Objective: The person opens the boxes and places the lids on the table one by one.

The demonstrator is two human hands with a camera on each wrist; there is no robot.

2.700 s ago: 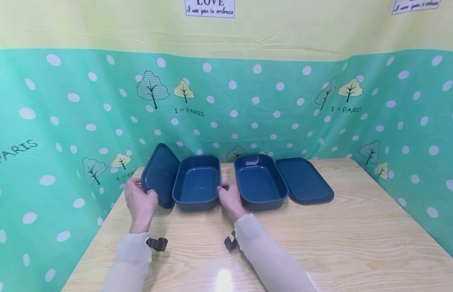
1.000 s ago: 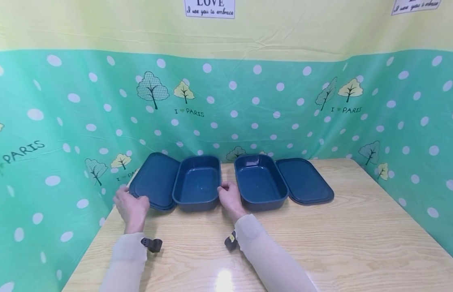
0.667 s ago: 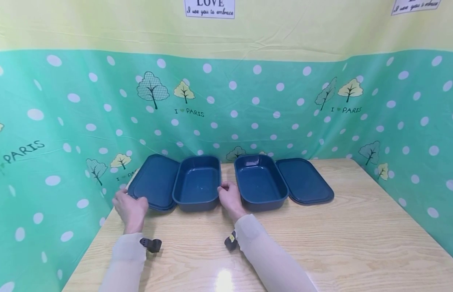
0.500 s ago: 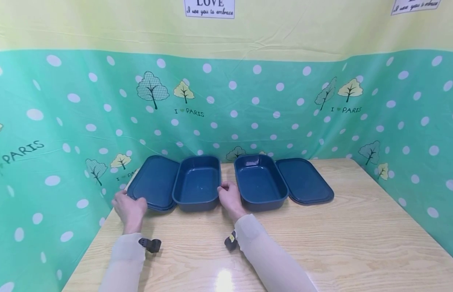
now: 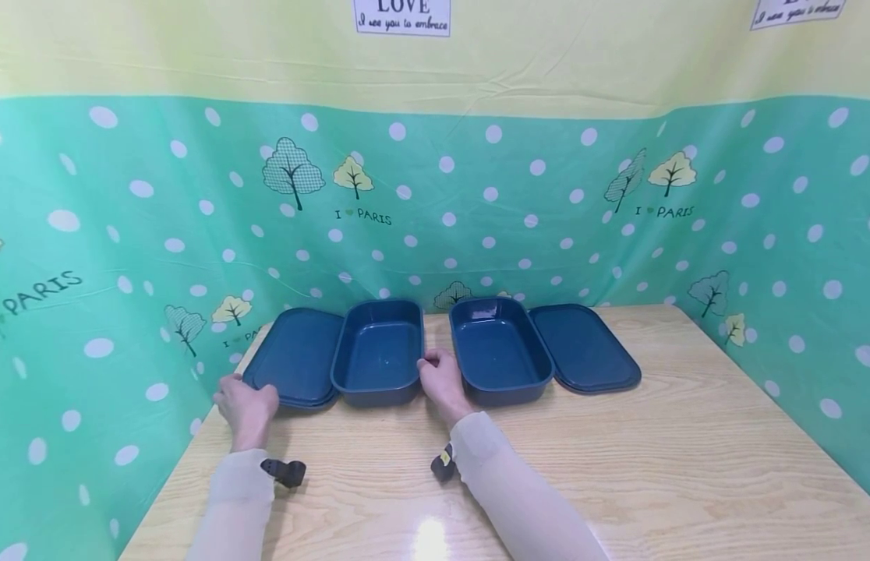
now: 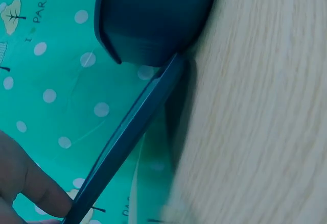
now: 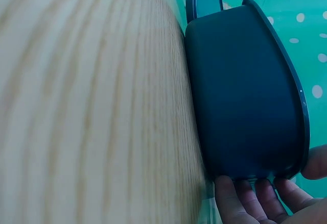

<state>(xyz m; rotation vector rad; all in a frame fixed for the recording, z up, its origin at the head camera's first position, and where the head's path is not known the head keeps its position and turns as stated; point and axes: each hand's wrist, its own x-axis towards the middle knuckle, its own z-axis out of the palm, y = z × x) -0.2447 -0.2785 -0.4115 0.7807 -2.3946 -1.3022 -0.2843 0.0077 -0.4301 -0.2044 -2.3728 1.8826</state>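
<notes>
In the head view a dark blue lid (image 5: 298,354) leans at a low tilt, its right edge down beside the left food container (image 5: 380,354). My left hand (image 5: 245,403) pinches the lid's raised left edge; the left wrist view shows the lid (image 6: 127,132) slanting from the container's base up to the thumb. With my right hand (image 5: 443,382) I hold the right side of that open container, thumb at the rim and fingers against the outer wall, as the right wrist view shows on the container (image 7: 245,96). The container stands upright on the table.
A second open blue container (image 5: 501,351) stands just right of my right hand. Its matching lid (image 5: 585,351) lies beside it on the right. The wooden table (image 5: 617,467) ends at a green dotted cloth (image 5: 491,234) behind and at both sides.
The lid has come down from a steep lean to a low tilt, its left edge swinging left and downward with my left hand. My right hand and both containers have stayed put.
</notes>
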